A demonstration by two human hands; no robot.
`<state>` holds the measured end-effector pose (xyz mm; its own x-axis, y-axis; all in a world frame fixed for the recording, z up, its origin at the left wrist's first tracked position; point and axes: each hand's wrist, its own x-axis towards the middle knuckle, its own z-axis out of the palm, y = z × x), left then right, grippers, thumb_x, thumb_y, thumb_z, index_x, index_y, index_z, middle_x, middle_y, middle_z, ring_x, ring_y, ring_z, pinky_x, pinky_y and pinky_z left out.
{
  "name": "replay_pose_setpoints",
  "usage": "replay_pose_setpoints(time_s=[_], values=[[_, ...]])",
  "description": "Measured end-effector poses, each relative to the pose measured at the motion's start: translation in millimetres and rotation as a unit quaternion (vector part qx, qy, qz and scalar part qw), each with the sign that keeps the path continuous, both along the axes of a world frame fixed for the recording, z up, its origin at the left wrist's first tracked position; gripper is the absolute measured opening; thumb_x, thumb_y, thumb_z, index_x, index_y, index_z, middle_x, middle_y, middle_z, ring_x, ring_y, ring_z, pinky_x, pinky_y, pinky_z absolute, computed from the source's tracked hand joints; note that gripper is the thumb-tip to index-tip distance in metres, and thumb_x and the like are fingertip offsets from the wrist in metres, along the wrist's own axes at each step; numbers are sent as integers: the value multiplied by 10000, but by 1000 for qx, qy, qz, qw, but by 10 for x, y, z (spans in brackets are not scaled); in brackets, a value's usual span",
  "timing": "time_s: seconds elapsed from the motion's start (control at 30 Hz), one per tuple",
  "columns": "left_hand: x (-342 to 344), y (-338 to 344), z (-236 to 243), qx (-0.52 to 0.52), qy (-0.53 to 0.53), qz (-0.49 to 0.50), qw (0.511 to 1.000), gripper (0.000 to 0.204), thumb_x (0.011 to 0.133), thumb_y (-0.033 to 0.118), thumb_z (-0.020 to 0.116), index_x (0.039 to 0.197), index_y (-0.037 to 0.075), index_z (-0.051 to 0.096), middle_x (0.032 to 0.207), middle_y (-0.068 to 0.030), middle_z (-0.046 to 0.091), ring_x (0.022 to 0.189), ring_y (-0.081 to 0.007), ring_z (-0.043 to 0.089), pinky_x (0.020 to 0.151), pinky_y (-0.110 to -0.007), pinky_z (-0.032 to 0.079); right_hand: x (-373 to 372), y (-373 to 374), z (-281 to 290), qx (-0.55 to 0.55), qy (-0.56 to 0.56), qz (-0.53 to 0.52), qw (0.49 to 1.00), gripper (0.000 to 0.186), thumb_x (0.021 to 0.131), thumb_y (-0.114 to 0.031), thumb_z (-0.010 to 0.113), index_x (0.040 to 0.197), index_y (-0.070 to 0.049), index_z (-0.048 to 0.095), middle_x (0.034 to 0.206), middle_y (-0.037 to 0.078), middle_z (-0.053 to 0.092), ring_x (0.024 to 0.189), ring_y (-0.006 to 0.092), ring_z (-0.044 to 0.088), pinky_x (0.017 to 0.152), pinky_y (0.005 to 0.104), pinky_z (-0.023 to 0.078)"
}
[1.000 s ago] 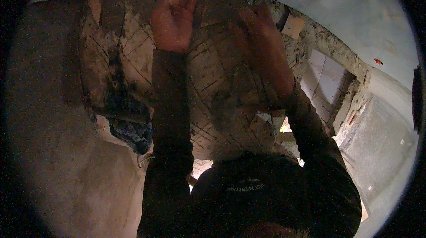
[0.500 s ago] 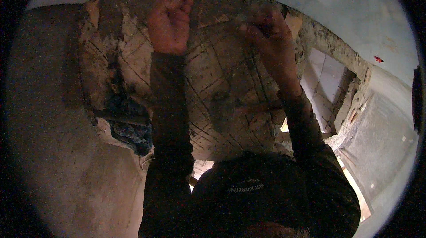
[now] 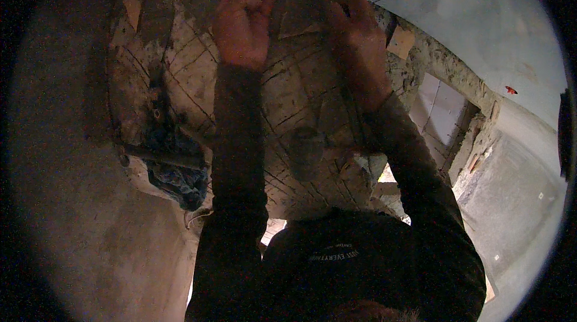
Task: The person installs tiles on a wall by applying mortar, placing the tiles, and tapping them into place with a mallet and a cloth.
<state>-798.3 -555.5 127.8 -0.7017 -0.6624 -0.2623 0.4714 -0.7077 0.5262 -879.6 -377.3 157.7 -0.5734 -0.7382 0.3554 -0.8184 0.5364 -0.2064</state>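
Observation:
My left hand (image 3: 243, 27) is raised at the far edge of a brown, scored surface (image 3: 288, 97). Its palm shows, the fingers are stretched out and slightly bent, and nothing is visible in it. To its right, my right hand (image 3: 360, 48) reaches up to the same edge with its fingers curled. Shadow covers the fingertips, so whatever they hold, if anything, cannot be made out. Between my forearms lies a dark, rounded block (image 3: 306, 154) with what looks like a handle to its right.
Left of my left forearm, a bar (image 3: 162, 157) lies across a crumpled blue cloth (image 3: 180, 184). White tiles (image 3: 442, 109) show through a rough-edged recess at the right. A pale smooth surface (image 3: 463, 15) borders the scored area, bearing a small red mark (image 3: 511, 89).
My left hand has shifted slightly right. My right hand has moved up and a little left, and turned so that its back shows more.

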Motion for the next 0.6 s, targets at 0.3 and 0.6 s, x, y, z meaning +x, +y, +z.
replay_pose_setpoints(time_s=[0.3,0.6], values=[[-24,43,39,36,-2,21,999,526,711,-122,514,1235,-81,517,1086,-205,614,1067,-368,648,1039,-490,571,-50,-119,-65,-18,27,34,999,245,822,-78,648,1062,-125,650,987,126,567,824,364,661,654,472,565],[27,82,28,18,14,24,999,557,723,-101,532,1279,-66,514,1147,-176,610,1100,-326,634,1050,-493,563,-8,-232,-197,-10,43,-1,999,260,817,-79,655,1072,-118,636,1028,136,567,855,363,661,666,477,568]])
